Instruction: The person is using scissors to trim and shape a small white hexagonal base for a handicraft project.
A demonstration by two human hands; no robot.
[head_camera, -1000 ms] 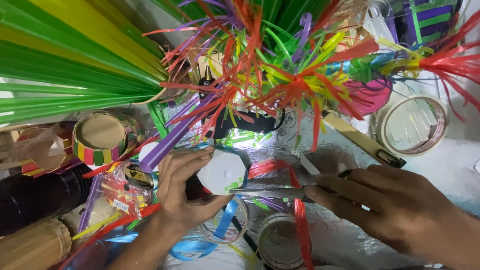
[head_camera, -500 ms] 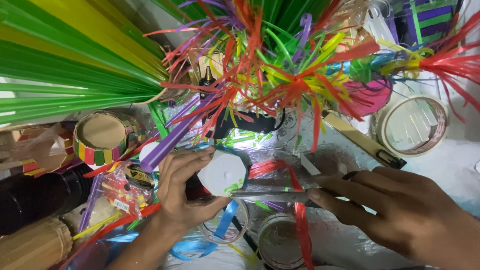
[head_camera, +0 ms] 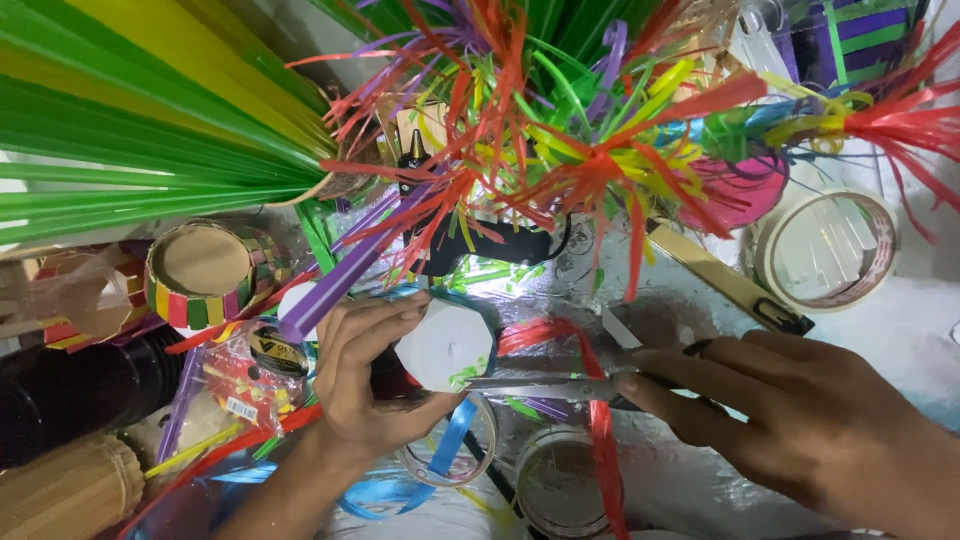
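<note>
Scissors [head_camera: 545, 385] sit gripped in the right hand [head_camera: 790, 430], blades pointing left and meeting the lower right edge of a white paper piece [head_camera: 447, 345]. The left hand [head_camera: 365, 375] pinches that paper, thumb and fingers wrapped around its left side, just left of the blade tips. The risk is those fingers lying close to the blades: a slip or a twist of the thin paper could nick them or send the cut astray. A red strip [head_camera: 600, 440] just right of the paper could snag the blades.
</note>
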